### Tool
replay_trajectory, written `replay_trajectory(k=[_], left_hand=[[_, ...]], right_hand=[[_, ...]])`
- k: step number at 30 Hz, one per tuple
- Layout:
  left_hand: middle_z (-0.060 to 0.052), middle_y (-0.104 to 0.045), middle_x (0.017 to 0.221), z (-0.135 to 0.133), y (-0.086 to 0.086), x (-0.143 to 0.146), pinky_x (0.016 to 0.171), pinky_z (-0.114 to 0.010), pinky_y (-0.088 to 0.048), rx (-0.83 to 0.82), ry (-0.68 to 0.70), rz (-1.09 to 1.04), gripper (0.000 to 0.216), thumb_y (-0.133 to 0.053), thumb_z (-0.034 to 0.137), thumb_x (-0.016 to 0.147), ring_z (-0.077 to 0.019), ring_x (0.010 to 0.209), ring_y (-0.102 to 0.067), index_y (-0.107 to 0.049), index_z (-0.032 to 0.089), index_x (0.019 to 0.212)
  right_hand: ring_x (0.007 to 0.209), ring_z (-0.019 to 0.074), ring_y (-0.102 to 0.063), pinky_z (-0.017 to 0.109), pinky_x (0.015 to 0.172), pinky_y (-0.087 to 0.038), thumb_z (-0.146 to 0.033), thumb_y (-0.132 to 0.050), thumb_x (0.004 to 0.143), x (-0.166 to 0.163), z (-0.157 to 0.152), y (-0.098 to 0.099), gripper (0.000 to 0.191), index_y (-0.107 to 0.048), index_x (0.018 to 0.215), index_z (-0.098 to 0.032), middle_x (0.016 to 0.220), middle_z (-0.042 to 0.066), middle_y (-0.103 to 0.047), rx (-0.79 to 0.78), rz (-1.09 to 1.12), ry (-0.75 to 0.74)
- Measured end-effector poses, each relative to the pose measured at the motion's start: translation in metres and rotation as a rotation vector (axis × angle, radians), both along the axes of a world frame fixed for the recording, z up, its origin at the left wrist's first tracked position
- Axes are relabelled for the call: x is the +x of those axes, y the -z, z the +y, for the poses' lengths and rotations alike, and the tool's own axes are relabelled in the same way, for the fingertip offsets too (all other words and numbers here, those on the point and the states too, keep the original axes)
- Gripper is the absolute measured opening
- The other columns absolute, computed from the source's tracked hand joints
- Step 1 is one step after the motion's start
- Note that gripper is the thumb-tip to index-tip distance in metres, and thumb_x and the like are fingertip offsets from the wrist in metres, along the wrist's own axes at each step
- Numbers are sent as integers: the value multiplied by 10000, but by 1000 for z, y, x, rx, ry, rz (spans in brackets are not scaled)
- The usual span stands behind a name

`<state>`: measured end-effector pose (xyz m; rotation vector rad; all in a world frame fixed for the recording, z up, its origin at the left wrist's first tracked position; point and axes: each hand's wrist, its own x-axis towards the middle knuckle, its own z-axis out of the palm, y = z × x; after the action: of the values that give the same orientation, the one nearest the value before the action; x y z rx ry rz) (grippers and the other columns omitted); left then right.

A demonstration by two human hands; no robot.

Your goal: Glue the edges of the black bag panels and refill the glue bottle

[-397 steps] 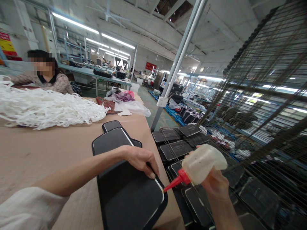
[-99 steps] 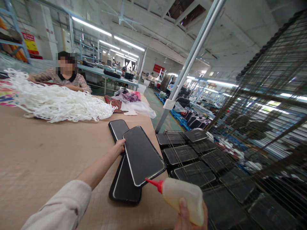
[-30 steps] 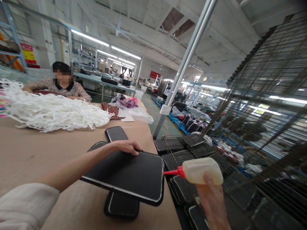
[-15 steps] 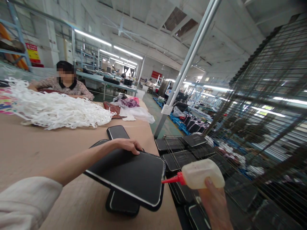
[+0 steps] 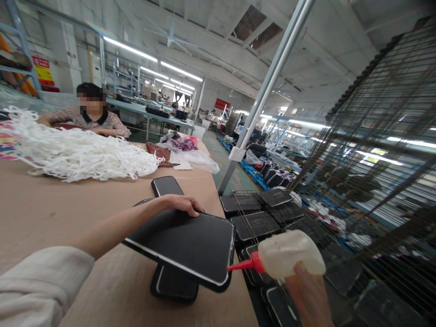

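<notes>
My left hand (image 5: 184,205) grips the far edge of a black padded panel (image 5: 190,245) with rounded corners, fingers closed over its rim. A white line of glue runs along the panel's border. In my right hand (image 5: 308,290) is a squeeze glue bottle (image 5: 291,254), cloudy and tipped sideways. Its red nozzle (image 5: 243,264) meets the panel's right border near the lower corner. Beneath the held panel lies another black panel (image 5: 175,284), mostly covered. The top of a black piece (image 5: 166,186) shows beyond my left hand.
A heap of white strips (image 5: 81,152) covers the table's (image 5: 112,204) far left, with a seated person (image 5: 91,113) behind it. Fabric scraps and clear plastic (image 5: 200,161) lie at the far edge. On the right, more black panels (image 5: 255,225) rest on a wire rack below a metal post (image 5: 254,118).
The bottle's nozzle has slid down the panel's right border toward the near corner. My left hand keeps its grip, and the panel has shifted only slightly.
</notes>
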<state>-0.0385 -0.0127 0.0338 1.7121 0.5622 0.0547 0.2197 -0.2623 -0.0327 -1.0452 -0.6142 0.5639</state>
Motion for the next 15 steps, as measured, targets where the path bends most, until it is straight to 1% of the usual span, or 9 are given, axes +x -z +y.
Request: replay_trajectory(k=[2, 7, 9, 12, 15], left_hand=[[-20, -716, 812, 2, 1, 0, 790, -273, -463, 7, 33, 5, 214, -691, 156, 627, -238, 835, -634, -740, 162, 835], [6, -712, 877, 12, 11, -1, 828, -251, -438, 60, 171, 10, 317, -646, 223, 666, -196, 851, -623, -716, 171, 970], [8, -713, 893, 16, 16, -2, 809, -240, -439, 82, 175, 10, 330, -632, 247, 669, -185, 832, -621, -711, 178, 982], [4, -713, 896, 17, 18, -4, 799, -233, -436, 105, 141, 18, 335, -638, 265, 650, -182, 820, -617, -714, 178, 965], [-5, -712, 865, 12, 16, -7, 802, -241, -432, 86, 110, 21, 330, -645, 286, 646, -184, 804, -618, -714, 173, 949]], right_hand=[[947, 300, -616, 447, 869, -453, -415, -770, 536, 1, 0, 2, 706, -555, 1168, -186, 966, 115, -687, -19, -20, 16], [891, 292, -633, 429, 793, -491, -431, -745, 569, -4, -2, 3, 684, -543, 1178, -194, 933, 109, -691, -2, -23, -3], [876, 287, -635, 422, 769, -499, -425, -747, 575, -4, -4, 4, 703, -527, 1201, -194, 943, 107, -690, 0, -15, 1], [864, 288, -634, 416, 717, -509, -422, -741, 593, 1, -6, 8, 723, -501, 1236, -195, 987, 112, -681, -2, 18, 18], [821, 270, -633, 366, 662, -510, -387, -807, 503, 5, -8, 13, 808, -511, 1226, -183, 934, 95, -690, -38, 38, 125]])
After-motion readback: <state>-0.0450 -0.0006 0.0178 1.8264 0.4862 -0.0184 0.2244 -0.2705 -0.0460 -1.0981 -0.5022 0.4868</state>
